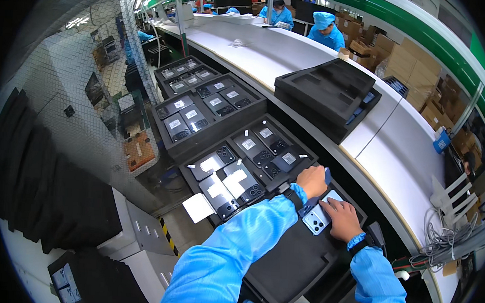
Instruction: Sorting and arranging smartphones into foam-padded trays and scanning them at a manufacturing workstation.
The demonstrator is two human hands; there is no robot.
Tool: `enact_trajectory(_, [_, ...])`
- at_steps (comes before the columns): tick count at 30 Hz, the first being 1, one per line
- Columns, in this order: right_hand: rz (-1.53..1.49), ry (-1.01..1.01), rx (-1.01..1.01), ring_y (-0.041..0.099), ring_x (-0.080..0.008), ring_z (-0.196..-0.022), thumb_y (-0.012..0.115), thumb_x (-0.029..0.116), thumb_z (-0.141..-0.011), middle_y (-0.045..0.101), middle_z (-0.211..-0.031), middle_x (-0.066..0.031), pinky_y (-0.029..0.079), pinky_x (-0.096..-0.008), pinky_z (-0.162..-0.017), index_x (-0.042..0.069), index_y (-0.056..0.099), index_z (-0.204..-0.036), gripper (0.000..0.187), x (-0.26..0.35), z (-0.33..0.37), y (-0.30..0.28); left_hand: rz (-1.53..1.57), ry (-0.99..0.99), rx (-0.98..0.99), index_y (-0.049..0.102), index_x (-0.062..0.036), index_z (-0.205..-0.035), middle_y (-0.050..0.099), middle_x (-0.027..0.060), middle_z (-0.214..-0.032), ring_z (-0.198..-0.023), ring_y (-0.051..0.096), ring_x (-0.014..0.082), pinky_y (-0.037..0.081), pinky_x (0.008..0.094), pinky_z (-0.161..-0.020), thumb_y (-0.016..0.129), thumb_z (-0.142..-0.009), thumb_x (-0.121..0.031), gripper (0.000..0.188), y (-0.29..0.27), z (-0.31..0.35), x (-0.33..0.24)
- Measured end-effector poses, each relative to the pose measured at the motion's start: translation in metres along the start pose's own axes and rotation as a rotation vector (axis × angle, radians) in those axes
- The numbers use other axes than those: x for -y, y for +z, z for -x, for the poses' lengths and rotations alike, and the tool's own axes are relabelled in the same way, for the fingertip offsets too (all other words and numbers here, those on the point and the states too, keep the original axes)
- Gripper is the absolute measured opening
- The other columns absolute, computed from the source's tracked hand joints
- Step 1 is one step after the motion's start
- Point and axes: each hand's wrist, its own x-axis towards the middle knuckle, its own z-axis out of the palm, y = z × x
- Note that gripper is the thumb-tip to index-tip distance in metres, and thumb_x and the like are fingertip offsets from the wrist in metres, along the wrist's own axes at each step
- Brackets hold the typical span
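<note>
My right hand (344, 218) grips a light blue phone (316, 220) by its side, the camera block facing up. The phone is over the black foam tray (288, 269) in front of me. Just left of it, my left hand (311, 181) is closed, its fingers mostly hidden. A dark blue flat thing (327, 175), which looks like a phone edge, sticks out past those fingers. Beyond my left forearm lies a black foam tray (197, 181) of dark phones, camera side up, with white labels. One dark phone (216, 162) sits in its left part.
More foam trays of phones (212, 103) stand farther back on the left. Stacked black trays (325, 95) rest on the long white bench (386, 137). A white sheet (198, 208) overhangs the near tray. Cables (440, 244) lie at right. Co-workers (326, 32) in blue sit across the bench.
</note>
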Motion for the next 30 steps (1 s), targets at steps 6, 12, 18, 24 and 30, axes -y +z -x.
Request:
enact_trajectory(6, [0.192,-0.203,-0.05,0.046,-0.0321,-0.13,0.069,0.002,-0.069,0.054,-0.132,-0.0089,0.032,-0.0495,-0.112,0.015,0.055,-0.13,0.064,-0.014,-0.03,-0.002,0.99,0.039,-0.138,0.046,-0.0071,-0.13,0.058,0.012,-0.113,-0.092,0.063,0.0219,0.058,0.0339,-0.071,0.067,-0.075,-0.001,0.06,-0.086,0.088,0.034])
enact_trajectory(12, [0.294,-0.442,-0.093,0.057,-0.0263,-0.101,0.071,0.01,-0.072,0.06,-0.093,-0.006,0.036,-0.0462,-0.108,0.014,0.06,-0.101,0.031,-0.023,-0.015,-0.024,1.745,-0.379,0.151,0.042,-0.008,-0.141,0.057,0.0138,-0.122,-0.095,0.065,0.0246,0.058,0.0324,-0.078,0.054,-0.089,-0.005,0.054,-0.072,0.227,0.071])
enact_trajectory(18, [0.0,-0.374,-0.39,0.057,-0.0278,-0.075,0.071,0.007,-0.066,0.054,-0.076,-0.0067,0.047,-0.0384,-0.074,0.012,0.066,-0.082,0.017,-0.035,0.086,-0.046,1.775,-0.391,-0.002,0.044,-0.0033,-0.138,0.061,0.0117,-0.117,-0.098,0.064,0.0183,0.056,0.0302,-0.08,0.064,-0.087,-0.003,0.055,-0.03,0.312,0.029])
enact_trajectory(24, [-0.863,0.557,-0.802,0.062,-0.0177,-0.085,0.07,0.001,-0.079,0.063,-0.094,-0.0081,0.05,-0.032,-0.075,0.001,0.062,-0.109,0.031,-0.019,0.268,0.013,1.391,-0.25,0.095,0.057,-0.0015,-0.109,0.063,0.0081,-0.101,-0.095,0.062,0.0144,0.053,0.0295,-0.083,0.072,-0.083,-0.002,0.03,0.02,0.306,-0.034])
enact_trajectory(30, [-1.241,1.018,-1.082,0.059,-0.0191,-0.108,0.065,0.0,-0.085,0.061,-0.118,-0.0124,0.047,-0.0321,-0.094,-0.003,0.049,-0.13,0.049,-0.003,0.421,0.099,0.979,-0.23,0.135,0.048,0.0,-0.114,0.063,0.0125,-0.1,-0.09,0.061,0.015,0.051,0.0281,-0.079,0.062,-0.089,-0.002,0.029,0.119,0.312,-0.143])
